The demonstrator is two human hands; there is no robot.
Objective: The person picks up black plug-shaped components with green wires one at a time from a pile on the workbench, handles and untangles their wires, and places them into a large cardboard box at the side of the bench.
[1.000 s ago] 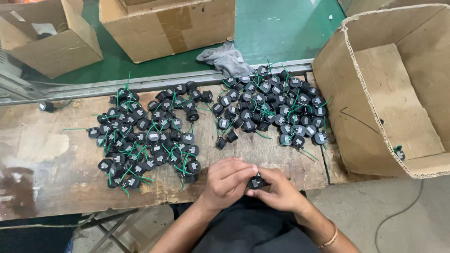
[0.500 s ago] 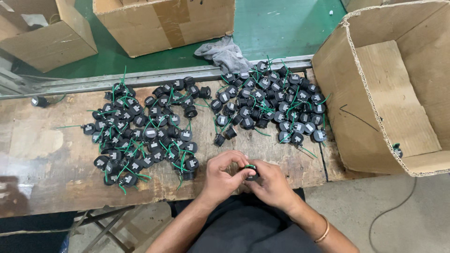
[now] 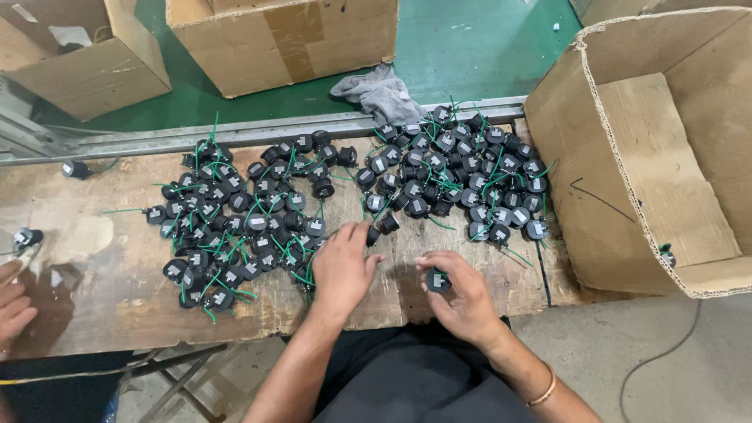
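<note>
Fingers (image 3: pixel 368 235) over worn wooden workbench (image 3: pixel 94 305)

Workbench (image 3: pixel 94 305) lies crosswise before the person. On it, two heaps of small wired parts: left heap (image 3: pixel 235 215) toward the middle, right heap (image 3: pixel 462 180) toward the far right edge. Left hand (image 3: pixel 342 270) rests at the near right edge of the left heap. Right hand (image 3: pixel 462 298), just right of it, holds one part (image 3: pixel 438 280). Rag (image 3: pixel 380 92) lies behind the right heap. Open carton (image 3: pixel 650 157) stands right of the bench; two cartons (image 3: pixel 290 39) behind it. Another person's hand (image 3: pixel 14 301) at the bench's left end.
</note>
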